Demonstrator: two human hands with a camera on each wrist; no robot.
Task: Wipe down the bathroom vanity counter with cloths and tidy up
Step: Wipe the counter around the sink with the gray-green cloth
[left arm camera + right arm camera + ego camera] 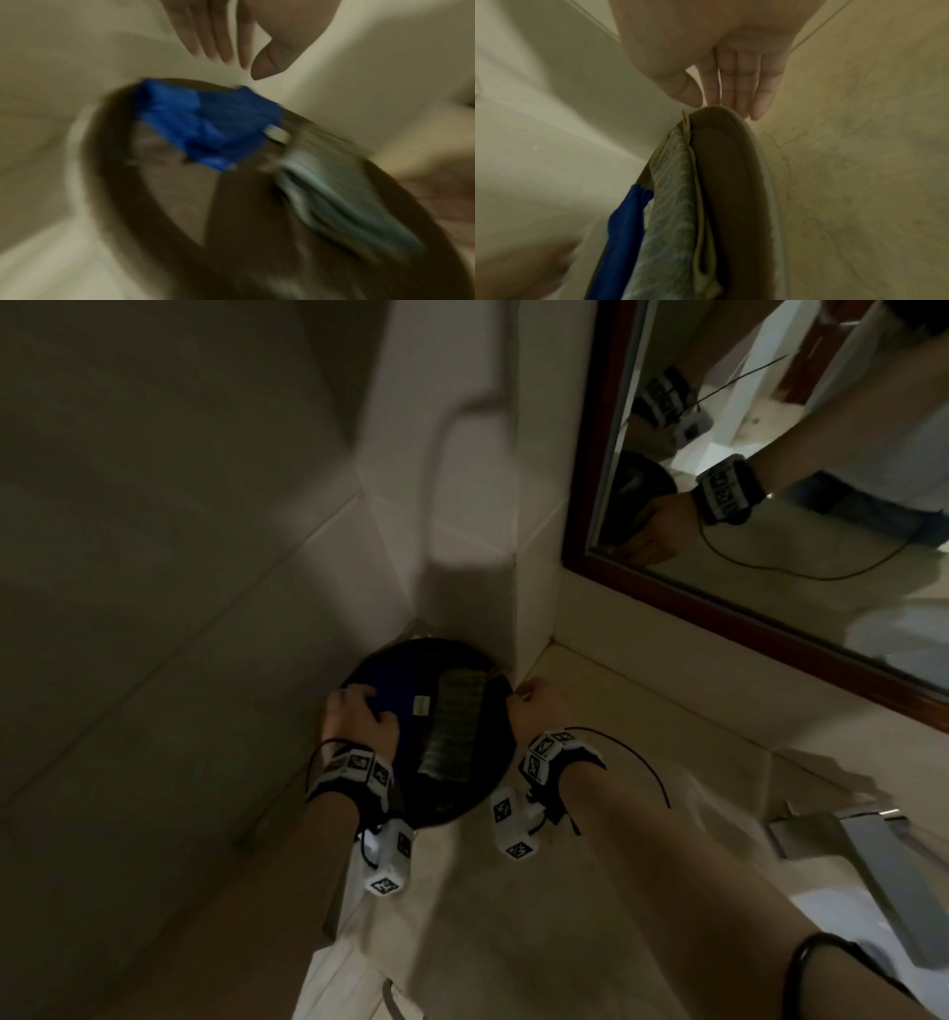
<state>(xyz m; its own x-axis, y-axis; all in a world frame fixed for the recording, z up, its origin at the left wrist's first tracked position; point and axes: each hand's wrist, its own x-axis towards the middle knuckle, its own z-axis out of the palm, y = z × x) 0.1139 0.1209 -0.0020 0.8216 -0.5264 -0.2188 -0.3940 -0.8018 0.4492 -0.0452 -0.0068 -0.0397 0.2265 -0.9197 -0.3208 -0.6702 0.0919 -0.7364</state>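
A round dark tray [462, 793] is sitting in the counter [513, 942] corner between both hands, carrying a blue cloth [205, 125] and a grey-green cloth [454, 726]. The left hand [359, 711] is resting on the blue cloth with relaxed fingers; the right hand [531, 703] is touching the tray's rim with straight fingers. A mirror [770, 480] is hanging above.

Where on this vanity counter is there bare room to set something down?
Bare counter lies between the round tray, the mirror ledge and the faucet. The corner is crowded: the tray holds the blue cloth and grey cloth, with left hand and right hand at its rim.
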